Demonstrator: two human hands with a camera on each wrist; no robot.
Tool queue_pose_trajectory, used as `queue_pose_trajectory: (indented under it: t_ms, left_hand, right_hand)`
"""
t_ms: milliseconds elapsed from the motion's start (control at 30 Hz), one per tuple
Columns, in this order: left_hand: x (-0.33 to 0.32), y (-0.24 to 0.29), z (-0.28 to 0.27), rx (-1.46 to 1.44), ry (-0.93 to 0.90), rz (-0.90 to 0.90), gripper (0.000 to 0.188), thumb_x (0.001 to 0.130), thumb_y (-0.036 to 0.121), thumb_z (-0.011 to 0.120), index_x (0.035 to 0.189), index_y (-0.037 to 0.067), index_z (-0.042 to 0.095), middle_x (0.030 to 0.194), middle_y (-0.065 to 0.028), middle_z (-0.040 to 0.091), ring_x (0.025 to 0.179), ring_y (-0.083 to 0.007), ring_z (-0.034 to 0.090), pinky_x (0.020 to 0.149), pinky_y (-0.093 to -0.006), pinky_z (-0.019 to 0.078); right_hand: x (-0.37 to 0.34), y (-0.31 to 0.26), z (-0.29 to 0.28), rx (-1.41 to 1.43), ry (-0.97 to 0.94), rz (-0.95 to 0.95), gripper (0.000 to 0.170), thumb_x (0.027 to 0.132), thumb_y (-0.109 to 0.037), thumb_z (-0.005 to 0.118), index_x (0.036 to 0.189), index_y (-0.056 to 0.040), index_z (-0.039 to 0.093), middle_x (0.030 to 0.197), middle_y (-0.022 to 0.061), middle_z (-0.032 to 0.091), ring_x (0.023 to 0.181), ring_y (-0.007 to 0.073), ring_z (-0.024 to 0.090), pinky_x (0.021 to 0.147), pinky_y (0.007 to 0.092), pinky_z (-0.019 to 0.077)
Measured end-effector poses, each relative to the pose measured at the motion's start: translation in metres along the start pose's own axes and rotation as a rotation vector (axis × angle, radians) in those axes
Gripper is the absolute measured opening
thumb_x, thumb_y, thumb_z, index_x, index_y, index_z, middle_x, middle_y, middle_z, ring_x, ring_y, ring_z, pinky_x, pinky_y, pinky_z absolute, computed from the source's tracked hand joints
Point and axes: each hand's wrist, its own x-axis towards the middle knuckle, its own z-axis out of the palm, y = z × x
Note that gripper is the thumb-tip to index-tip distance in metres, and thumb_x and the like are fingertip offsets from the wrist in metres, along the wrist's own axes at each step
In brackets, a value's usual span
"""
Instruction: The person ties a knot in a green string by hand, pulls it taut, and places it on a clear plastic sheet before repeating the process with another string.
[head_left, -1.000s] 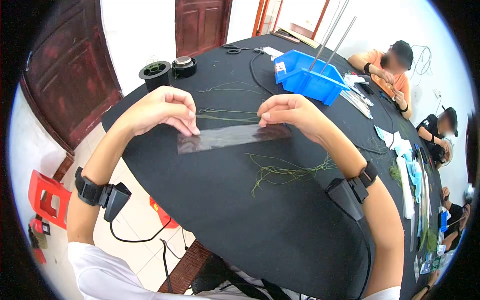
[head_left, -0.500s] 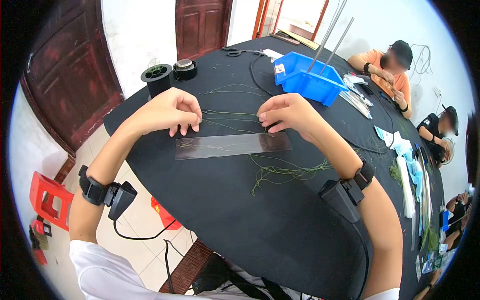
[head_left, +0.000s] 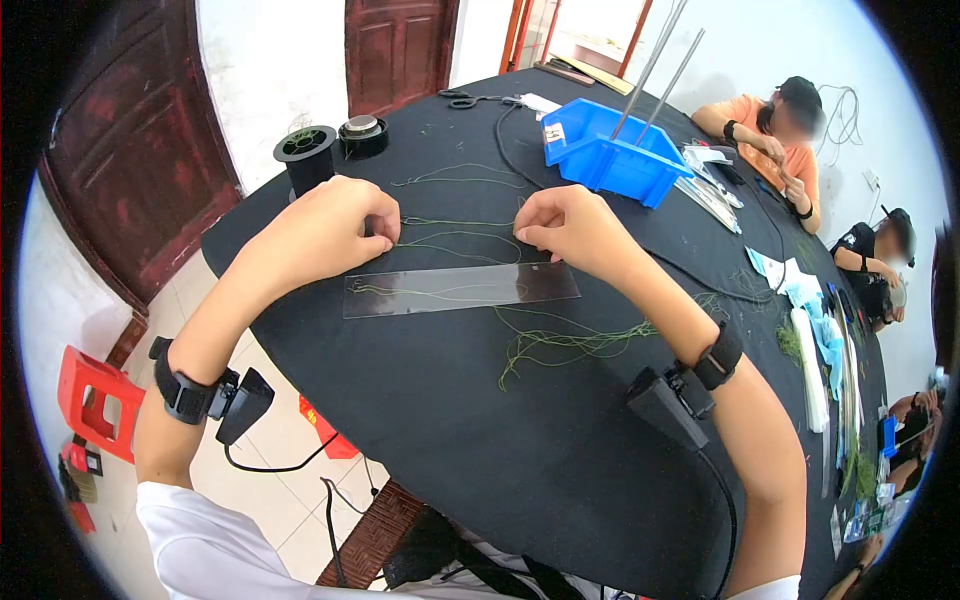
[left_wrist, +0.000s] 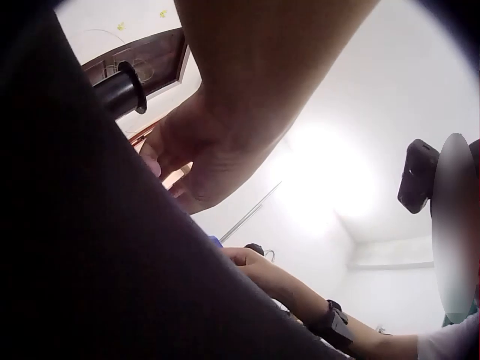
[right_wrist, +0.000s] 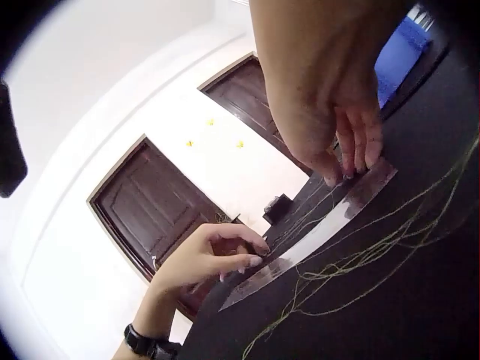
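Note:
In the head view my left hand (head_left: pixel 335 228) is low over the black table, thumb and fingertips pinching the left end of a thin green thread (head_left: pixel 455 240). Across from it, my right hand (head_left: pixel 578 228) has its thumb and fingers together at the thread's right end. A clear plastic strip (head_left: pixel 462 291) lies just in front of both hands, with a looped thread showing along it. In the right wrist view the right hand's fingertips (right_wrist: pixel 346 171) come down beside the far end of the strip. My left hand (left_wrist: pixel 214 154) hides its own fingertips in the left wrist view.
A tangle of green thread (head_left: pixel 575 345) lies in front of the strip. Behind the hands stand a black spool (head_left: pixel 308 150), a round black container (head_left: pixel 363 138) and a blue bin (head_left: pixel 615 155) with metal rods. Scissors (head_left: pixel 468 100) lie farther back. Other people sit at the right.
The thread, earlier stretched between my hands over the strip's back edge, now lies slack and curved behind the strip. The left hand has come off the strip, which shows flatter with less glare.

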Motion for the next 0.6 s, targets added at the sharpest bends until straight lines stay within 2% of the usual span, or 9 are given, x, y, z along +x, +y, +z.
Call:
queue_pose_trajectory:
  t_ms: [100, 200, 233, 333, 433, 467, 533, 567, 600]
  left_hand:
    - [-0.008, 0.005, 0.004, 0.062, 0.054, 0.023, 0.017, 0.075, 0.007, 0.066, 0.09, 0.001, 0.062, 0.083, -0.0107, 0.059, 0.062, -0.018, 0.056, 0.06, -0.0312, 0.047]
    - [-0.01, 0.005, 0.005, 0.051, 0.035, 0.016, 0.019, 0.076, 0.01, 0.067, 0.092, 0.002, 0.062, 0.086, -0.01, 0.056, 0.064, -0.0182, 0.054, 0.062, -0.032, 0.0463]
    - [-0.01, 0.004, 0.005, 0.045, 0.031, 0.005, 0.019, 0.076, 0.01, 0.067, 0.092, 0.002, 0.062, 0.087, -0.0099, 0.055, 0.064, -0.0182, 0.054, 0.062, -0.0319, 0.0462]
    - [-0.011, 0.004, 0.003, 0.027, 0.021, -0.003, 0.018, 0.077, 0.012, 0.066, 0.091, 0.002, 0.061, 0.087, -0.0096, 0.055, 0.065, -0.018, 0.054, 0.063, -0.0318, 0.046]
    - [-0.012, 0.009, 0.001, 0.029, 0.0, -0.021, 0.017, 0.08, 0.013, 0.064, 0.092, 0.002, 0.061, 0.087, -0.0098, 0.055, 0.066, -0.0177, 0.054, 0.065, -0.0321, 0.0459]
    - [-0.013, 0.01, 0.0, 0.032, -0.011, -0.031, 0.016, 0.082, 0.014, 0.063, 0.093, 0.002, 0.061, 0.087, -0.0099, 0.055, 0.066, -0.0176, 0.054, 0.066, -0.0322, 0.0459]
    - [-0.012, 0.001, 0.006, 0.024, 0.113, 0.05, 0.017, 0.088, 0.017, 0.057, 0.094, 0.002, 0.061, 0.087, -0.0096, 0.056, 0.064, -0.0156, 0.054, 0.06, -0.0306, 0.0463]
    - [-0.012, -0.002, 0.009, 0.019, 0.175, 0.09, 0.019, 0.091, 0.019, 0.054, 0.095, 0.002, 0.061, 0.087, -0.0095, 0.057, 0.063, -0.0146, 0.054, 0.058, -0.0298, 0.0466]
    - [-0.012, 0.001, 0.006, -0.079, 0.173, -0.004, 0.022, 0.093, 0.021, 0.051, 0.095, 0.001, 0.061, 0.087, -0.0093, 0.058, 0.061, -0.0136, 0.054, 0.054, -0.0285, 0.0459]
  right_hand:
    - [-0.006, 0.006, -0.013, 0.038, -0.129, -0.069, 0.019, 0.071, -0.017, 0.075, 0.084, -0.005, 0.068, 0.069, 0.0056, 0.065, 0.066, 0.0146, 0.061, 0.063, 0.0281, 0.0482]
    - [-0.016, 0.004, -0.028, -0.08, -0.217, -0.192, 0.024, 0.07, -0.022, 0.077, 0.083, -0.0049, 0.067, 0.071, 0.0055, 0.065, 0.071, 0.0159, 0.06, 0.068, 0.0289, 0.0468]
    - [-0.021, -0.001, -0.031, -0.145, -0.228, -0.184, 0.021, 0.07, -0.021, 0.076, 0.08, -0.0052, 0.067, 0.076, 0.0049, 0.065, 0.074, 0.0169, 0.058, 0.071, 0.0308, 0.0458]
    - [-0.018, 0.006, -0.031, -0.167, -0.332, -0.283, 0.018, 0.071, -0.019, 0.075, 0.077, -0.005, 0.065, 0.077, 0.0036, 0.064, 0.072, 0.0184, 0.057, 0.07, 0.032, 0.0452]
    - [-0.021, 0.008, -0.034, -0.166, -0.348, -0.362, 0.017, 0.071, -0.016, 0.074, 0.077, -0.0045, 0.064, 0.076, 0.0024, 0.064, 0.071, 0.0158, 0.057, 0.068, 0.0307, 0.0447]
    - [-0.022, 0.006, -0.037, -0.137, -0.399, -0.321, 0.015, 0.073, -0.016, 0.072, 0.079, -0.0054, 0.063, 0.078, 0.0005, 0.063, 0.072, 0.0139, 0.056, 0.068, 0.0295, 0.0438]
    - [-0.022, 0.001, -0.046, -0.081, -0.503, -0.236, 0.012, 0.078, -0.014, 0.069, 0.082, -0.0071, 0.06, 0.08, -0.0034, 0.06, 0.074, 0.01, 0.053, 0.068, 0.0271, 0.0422]
    - [-0.023, 0.003, -0.047, 0.022, -0.472, -0.226, 0.011, 0.08, -0.014, 0.068, 0.083, -0.0072, 0.06, 0.08, -0.0032, 0.061, 0.072, 0.0091, 0.053, 0.067, 0.0261, 0.0421]
    - [-0.022, 0.006, -0.047, 0.124, -0.44, -0.217, 0.01, 0.081, -0.013, 0.067, 0.085, -0.0073, 0.06, 0.079, -0.0029, 0.062, 0.07, 0.0082, 0.052, 0.067, 0.0252, 0.042]
